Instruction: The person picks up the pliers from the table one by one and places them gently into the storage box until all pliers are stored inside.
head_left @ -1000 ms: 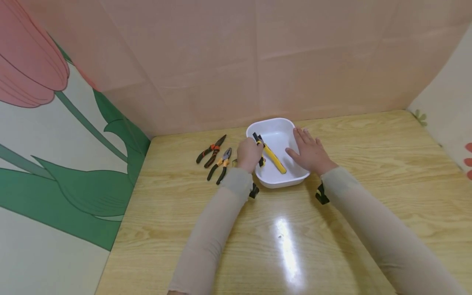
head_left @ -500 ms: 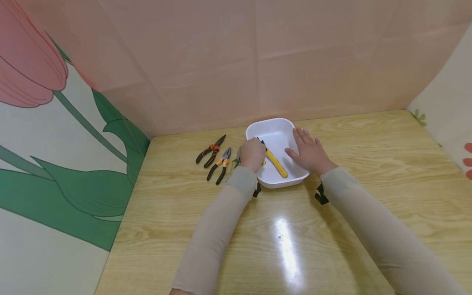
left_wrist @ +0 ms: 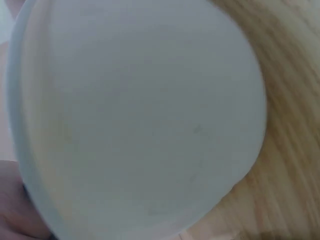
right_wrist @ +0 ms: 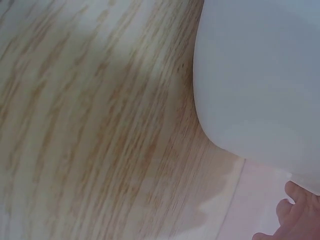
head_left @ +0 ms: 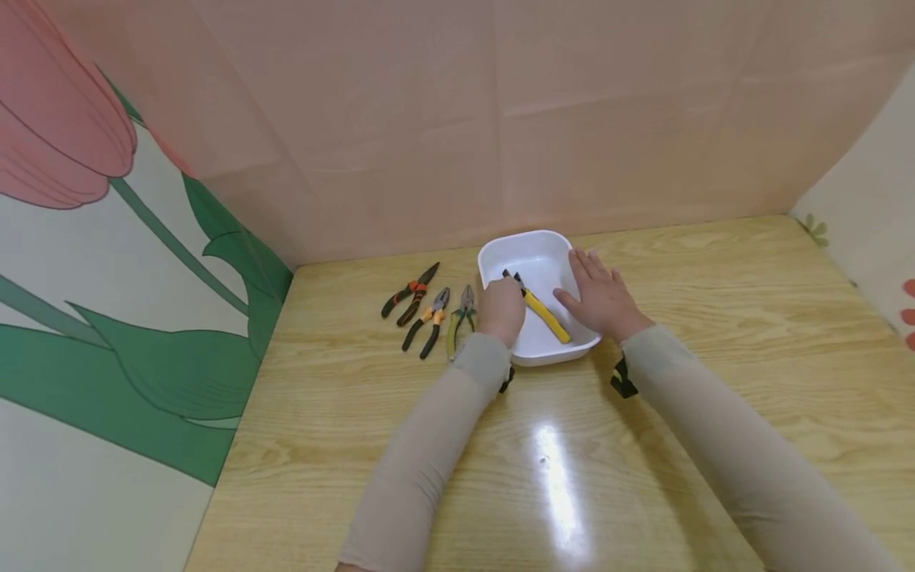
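My left hand (head_left: pixel 502 310) is curled at the near left side of a white plastic basin (head_left: pixel 532 349) and grips a pair of yellow-handled pliers (head_left: pixel 546 316). One yellow handle slants over the basin's inside toward its near right corner; the other is hidden by the hand. Along the right rim my right hand (head_left: pixel 604 298) rests with straight fingers and the thumb reaching inward. In the left wrist view the basin's wall (left_wrist: pixel 150 110) fills most of the picture, with part of the left hand (left_wrist: pixel 17 205) at lower left. Fingertips of the right hand (right_wrist: pixel 300 212) show below the rim in the right wrist view.
Left of the basin, three pliers lie in a row on the wooden table (head_left: pixel 322 413): needle-nose pliers with red and black handles (head_left: pixel 411 294), orange and black pliers (head_left: pixel 427 322), and green-handled pliers (head_left: pixel 461 318). A pinkish covered wall (head_left: pixel 400 143) rises behind the table.
My left hand has moved right with the yellow-handled pliers, whose handle has shifted toward the basin's near right corner. The green-handled pliers have come into sight. The right hand stays put.
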Demonstrator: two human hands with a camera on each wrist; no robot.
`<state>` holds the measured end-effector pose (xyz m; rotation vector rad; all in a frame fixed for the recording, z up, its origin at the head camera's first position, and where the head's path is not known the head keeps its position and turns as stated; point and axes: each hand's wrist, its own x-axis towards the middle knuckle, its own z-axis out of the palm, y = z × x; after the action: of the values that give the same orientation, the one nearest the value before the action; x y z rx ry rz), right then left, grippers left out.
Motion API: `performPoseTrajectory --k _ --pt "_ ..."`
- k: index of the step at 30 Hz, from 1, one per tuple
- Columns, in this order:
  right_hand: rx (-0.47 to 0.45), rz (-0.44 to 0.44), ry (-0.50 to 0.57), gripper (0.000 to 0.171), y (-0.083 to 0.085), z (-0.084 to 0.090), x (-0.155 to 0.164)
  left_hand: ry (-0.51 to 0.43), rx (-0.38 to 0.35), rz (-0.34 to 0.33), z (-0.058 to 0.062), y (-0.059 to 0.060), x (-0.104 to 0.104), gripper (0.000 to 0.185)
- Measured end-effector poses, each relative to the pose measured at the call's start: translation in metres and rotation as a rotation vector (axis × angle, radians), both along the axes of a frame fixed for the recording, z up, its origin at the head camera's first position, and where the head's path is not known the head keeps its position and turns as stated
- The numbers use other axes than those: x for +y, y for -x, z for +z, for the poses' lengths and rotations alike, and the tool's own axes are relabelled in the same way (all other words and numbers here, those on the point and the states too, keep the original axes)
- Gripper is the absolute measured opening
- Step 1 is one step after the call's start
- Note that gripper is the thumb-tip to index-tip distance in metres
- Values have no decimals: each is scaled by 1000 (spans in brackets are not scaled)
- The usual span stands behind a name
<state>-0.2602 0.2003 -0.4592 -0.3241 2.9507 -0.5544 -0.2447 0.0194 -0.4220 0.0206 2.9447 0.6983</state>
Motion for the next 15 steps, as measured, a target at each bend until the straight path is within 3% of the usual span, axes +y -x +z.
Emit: performPoseTrajectory --k 4,10,15 --pt "-10 -5 -7 85 0 1 0 54 38 -42 -6 0 3 33" --pt "-22 -13 -2 84 -2 2 -1 -14 -25 -28 -8 -2 5 32" --pt "-9 -6 8 81 -2 2 0 20 -33 -53 -7 -2 6 29"
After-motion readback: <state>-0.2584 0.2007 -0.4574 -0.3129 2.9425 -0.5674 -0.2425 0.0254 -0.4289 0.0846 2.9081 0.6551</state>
